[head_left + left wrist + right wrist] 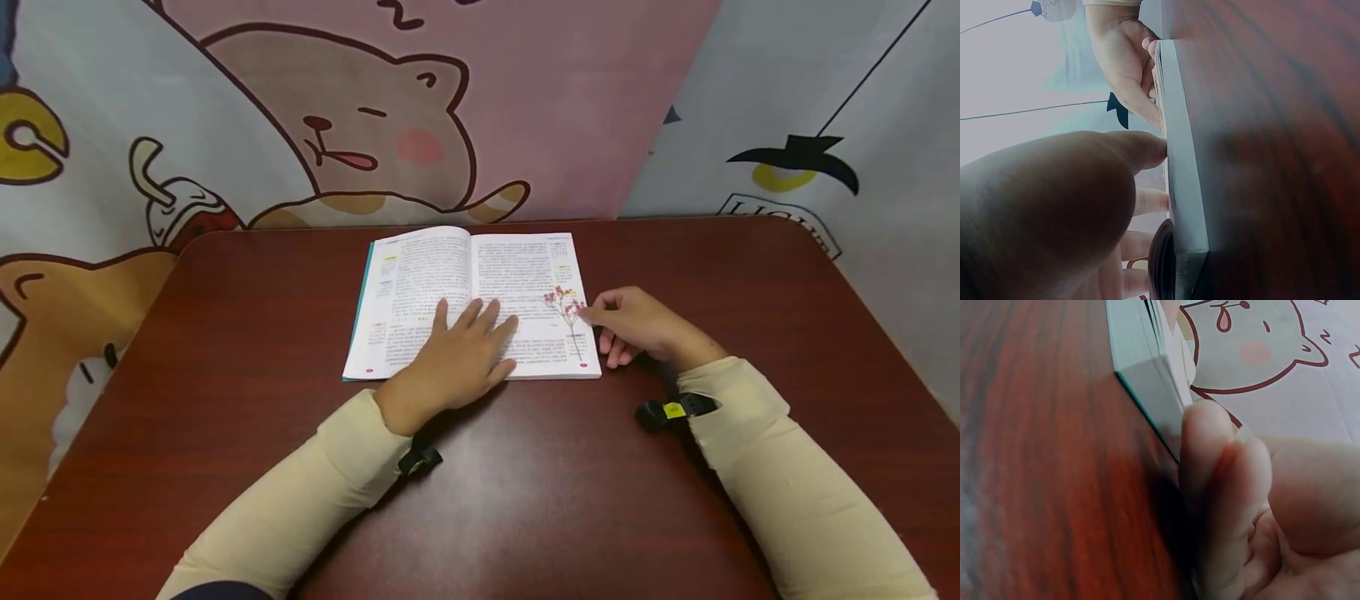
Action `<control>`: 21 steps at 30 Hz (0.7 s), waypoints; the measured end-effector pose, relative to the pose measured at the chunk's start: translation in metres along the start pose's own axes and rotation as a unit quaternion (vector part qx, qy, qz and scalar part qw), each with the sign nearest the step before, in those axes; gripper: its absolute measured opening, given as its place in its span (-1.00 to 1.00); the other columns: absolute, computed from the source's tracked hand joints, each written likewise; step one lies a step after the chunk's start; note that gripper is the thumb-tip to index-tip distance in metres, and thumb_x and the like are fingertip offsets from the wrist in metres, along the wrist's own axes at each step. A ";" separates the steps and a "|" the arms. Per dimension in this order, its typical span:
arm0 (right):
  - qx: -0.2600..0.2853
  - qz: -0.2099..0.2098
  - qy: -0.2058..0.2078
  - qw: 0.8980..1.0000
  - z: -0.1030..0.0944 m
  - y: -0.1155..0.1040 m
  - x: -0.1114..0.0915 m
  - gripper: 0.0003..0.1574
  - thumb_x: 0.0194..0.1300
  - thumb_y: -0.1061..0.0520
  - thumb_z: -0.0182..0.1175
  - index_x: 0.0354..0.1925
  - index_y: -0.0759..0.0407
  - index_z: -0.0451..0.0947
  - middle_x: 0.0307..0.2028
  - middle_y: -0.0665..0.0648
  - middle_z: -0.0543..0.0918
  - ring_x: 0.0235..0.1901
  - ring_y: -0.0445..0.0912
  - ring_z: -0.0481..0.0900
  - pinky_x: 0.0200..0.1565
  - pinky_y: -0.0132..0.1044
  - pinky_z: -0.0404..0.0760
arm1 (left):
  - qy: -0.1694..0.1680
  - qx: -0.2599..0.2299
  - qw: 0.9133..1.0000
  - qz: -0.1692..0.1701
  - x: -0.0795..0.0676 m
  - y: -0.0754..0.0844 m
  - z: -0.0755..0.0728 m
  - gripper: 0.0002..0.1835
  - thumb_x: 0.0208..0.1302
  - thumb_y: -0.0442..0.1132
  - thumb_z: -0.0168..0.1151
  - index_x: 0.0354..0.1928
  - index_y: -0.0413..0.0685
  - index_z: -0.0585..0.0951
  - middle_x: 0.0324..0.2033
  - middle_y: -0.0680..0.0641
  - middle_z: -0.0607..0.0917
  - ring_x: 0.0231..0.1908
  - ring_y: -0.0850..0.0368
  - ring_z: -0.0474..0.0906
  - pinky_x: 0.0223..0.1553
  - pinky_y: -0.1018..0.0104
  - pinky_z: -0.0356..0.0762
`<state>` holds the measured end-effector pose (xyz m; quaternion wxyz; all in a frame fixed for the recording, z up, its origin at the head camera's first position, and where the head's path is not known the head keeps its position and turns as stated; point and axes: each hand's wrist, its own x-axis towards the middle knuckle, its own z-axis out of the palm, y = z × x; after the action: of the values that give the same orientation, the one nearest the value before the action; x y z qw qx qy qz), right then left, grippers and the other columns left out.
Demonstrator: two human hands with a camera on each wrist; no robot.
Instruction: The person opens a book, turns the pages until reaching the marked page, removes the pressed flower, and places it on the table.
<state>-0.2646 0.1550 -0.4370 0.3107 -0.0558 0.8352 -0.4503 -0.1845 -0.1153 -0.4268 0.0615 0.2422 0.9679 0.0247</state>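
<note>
An open book (517, 342) with a teal cover lies on the table, its pages densely printed. My left hand (465, 354) rests spread across the lower middle of the pages, fingers straight and apart. In the left wrist view its thumb (1144, 150) presses at the book's edge. A dried flower sprig (566, 308) with small pink blossoms and a thin stem lies along the right page's margin. My right hand (637, 321), at the book's right edge, pinches the sprig's blossom side between thumb and forefinger. The other fingers (1207, 434) curl beside the book's edge.
The dark red-brown wooden table (480, 517) has rounded far corners. A wall cloth with cartoon animals (360, 117) hangs right behind its far edge. Black straps with small devices (671, 410) sit at both wrists, below cream sleeves.
</note>
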 end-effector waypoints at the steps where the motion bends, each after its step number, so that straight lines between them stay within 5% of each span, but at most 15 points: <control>1: 0.003 0.002 -0.001 1.000 0.000 0.000 -0.001 -0.52 0.51 -0.10 0.07 -0.10 0.35 0.44 -0.66 0.08 0.55 -0.76 -0.16 0.59 -0.63 -0.28 0.61 | -0.004 -0.002 1.000 0.000 0.000 0.000 0.000 -0.35 0.52 0.16 -0.07 0.54 0.12 0.21 0.54 -0.13 0.18 0.54 -0.13 0.07 0.42 -0.41 -0.07; 21: 0.035 -0.002 0.004 0.999 -0.001 0.005 -0.001 -0.56 0.53 -0.02 0.03 0.06 0.37 0.37 -0.63 0.09 0.56 -0.75 -0.14 0.59 -0.62 -0.29 0.62 | 0.001 -0.007 1.000 0.002 -0.002 0.001 -0.002 -0.36 0.52 0.15 -0.05 0.54 0.12 0.23 0.54 -0.13 0.19 0.54 -0.13 0.08 0.43 -0.41 -0.08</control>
<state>-0.2636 0.1590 -0.4402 0.3081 -0.0447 0.8204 -0.4796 -0.1827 -0.1158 -0.4247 0.0620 0.2442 0.9672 0.0317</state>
